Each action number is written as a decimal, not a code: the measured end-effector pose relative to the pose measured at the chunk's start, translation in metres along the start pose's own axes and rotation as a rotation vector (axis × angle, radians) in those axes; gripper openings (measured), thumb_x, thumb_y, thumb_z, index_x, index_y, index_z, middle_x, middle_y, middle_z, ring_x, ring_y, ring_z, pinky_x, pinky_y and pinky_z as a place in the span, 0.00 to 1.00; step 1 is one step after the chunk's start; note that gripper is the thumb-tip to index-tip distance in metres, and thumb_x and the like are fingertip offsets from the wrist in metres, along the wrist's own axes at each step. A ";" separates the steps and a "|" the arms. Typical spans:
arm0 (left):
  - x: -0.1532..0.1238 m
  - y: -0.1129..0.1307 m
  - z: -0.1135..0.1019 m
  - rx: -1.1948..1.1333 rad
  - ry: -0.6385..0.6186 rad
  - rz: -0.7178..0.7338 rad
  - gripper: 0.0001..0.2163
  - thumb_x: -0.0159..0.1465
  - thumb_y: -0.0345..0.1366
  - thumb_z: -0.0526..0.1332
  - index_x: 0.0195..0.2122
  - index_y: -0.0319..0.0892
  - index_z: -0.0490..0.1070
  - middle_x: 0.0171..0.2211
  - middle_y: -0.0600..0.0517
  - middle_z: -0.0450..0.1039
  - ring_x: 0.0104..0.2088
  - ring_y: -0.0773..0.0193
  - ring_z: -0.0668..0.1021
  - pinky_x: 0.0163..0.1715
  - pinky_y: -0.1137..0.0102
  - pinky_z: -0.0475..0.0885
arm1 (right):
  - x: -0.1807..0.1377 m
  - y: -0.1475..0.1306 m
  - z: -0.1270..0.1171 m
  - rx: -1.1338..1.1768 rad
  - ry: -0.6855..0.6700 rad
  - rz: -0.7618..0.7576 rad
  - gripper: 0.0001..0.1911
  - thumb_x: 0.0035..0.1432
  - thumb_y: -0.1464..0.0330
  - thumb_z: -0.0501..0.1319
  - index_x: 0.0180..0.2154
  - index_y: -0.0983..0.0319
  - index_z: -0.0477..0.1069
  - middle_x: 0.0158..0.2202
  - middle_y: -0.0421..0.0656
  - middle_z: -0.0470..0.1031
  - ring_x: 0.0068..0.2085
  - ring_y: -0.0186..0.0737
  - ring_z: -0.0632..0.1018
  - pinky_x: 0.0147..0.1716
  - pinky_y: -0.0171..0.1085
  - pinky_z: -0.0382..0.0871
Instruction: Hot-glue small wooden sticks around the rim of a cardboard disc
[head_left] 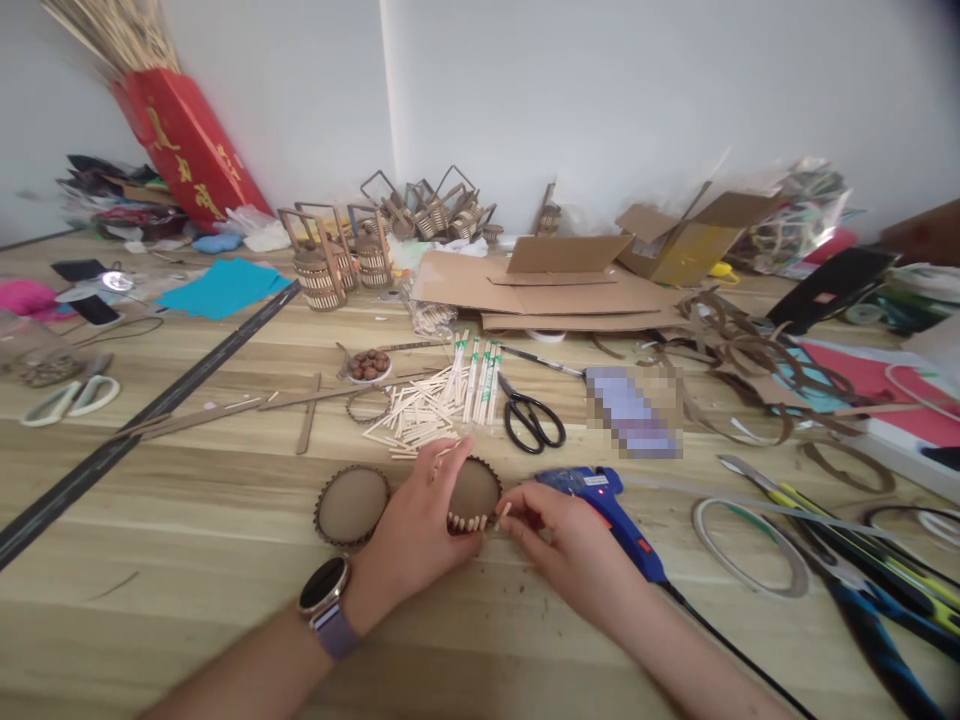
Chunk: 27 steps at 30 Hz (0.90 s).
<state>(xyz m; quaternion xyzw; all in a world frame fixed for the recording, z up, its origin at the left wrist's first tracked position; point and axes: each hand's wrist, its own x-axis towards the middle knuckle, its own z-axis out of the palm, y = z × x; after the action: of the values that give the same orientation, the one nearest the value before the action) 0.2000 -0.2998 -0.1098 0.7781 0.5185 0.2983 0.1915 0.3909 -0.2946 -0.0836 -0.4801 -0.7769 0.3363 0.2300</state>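
My left hand (420, 510), with a watch on the wrist, is closed around the left side of a round cardboard disc (477, 488) with a dark notched rim. Several short pale sticks (469, 522) stand along its near edge. At the right of that rim, my right hand (551, 530) pinches another short wooden stick (505, 511) between thumb and fingertips. A second notched disc (352, 505) lies flat just left of my left hand. Beyond my hands lies a loose pile of short sticks (420, 410). A blue glue gun (626, 525) rests beside my right hand.
Black scissors (534, 420), bundled sticks (480, 385) and a bowl of brown balls (370, 365) lie ahead. Pliers (855, 570) and a tape ring (750, 560) are at right. Cardboard (540, 290) and small bamboo baskets (321, 278) stand farther back. White-handled scissors (71, 400) lie left.
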 end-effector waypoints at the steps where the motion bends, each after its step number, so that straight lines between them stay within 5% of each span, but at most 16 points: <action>1: 0.000 0.000 0.000 0.003 0.006 0.010 0.39 0.53 0.29 0.64 0.65 0.44 0.48 0.60 0.40 0.55 0.62 0.48 0.63 0.59 0.52 0.65 | 0.000 0.002 0.002 -0.008 -0.015 -0.002 0.07 0.59 0.73 0.56 0.31 0.60 0.70 0.28 0.40 0.75 0.30 0.38 0.75 0.28 0.33 0.63; 27: -0.001 -0.002 0.000 -0.007 0.018 0.041 0.39 0.53 0.28 0.64 0.64 0.46 0.47 0.60 0.41 0.56 0.61 0.49 0.64 0.58 0.53 0.66 | 0.006 0.006 0.012 -0.168 -0.004 -0.228 0.11 0.59 0.80 0.55 0.33 0.61 0.73 0.33 0.44 0.73 0.36 0.40 0.76 0.33 0.35 0.69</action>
<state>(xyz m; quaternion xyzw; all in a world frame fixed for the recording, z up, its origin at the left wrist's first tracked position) 0.1985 -0.2998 -0.1111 0.7850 0.5032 0.3111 0.1836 0.3835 -0.2910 -0.0958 -0.4055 -0.8523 0.2426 0.2245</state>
